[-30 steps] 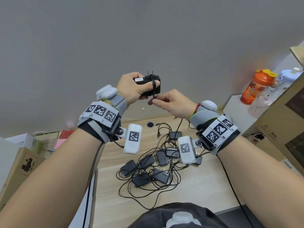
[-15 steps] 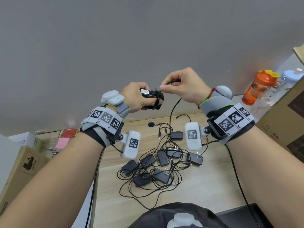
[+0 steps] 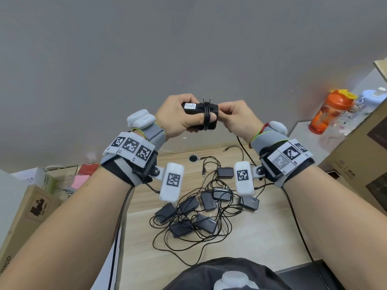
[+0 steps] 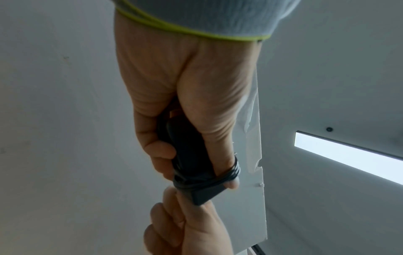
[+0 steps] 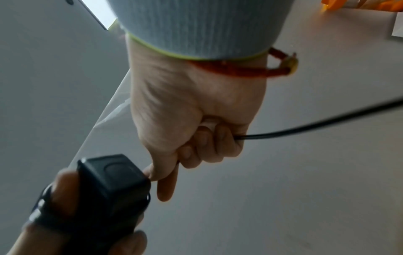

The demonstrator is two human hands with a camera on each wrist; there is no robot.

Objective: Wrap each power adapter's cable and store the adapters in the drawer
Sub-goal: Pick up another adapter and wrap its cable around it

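The task is at an early stage, by my reading. One adapter [image 3: 200, 116] is held up in the air above the desk [image 3: 261, 237], gripped in the left hand [image 3: 178, 118], with several turns of its cable [image 3: 206, 118] already round the body and over the left thumb. The right hand [image 3: 236, 118] pinches the free length of cable, which trails down toward the desk, so this wrap is unfinished. A tangled pile of adapters [image 3: 201, 210] lies on the desk, cables loose and crossing. No drawer is in view, and nothing looks stored. The held adapter is a black block with a white label and two prongs pointing up.
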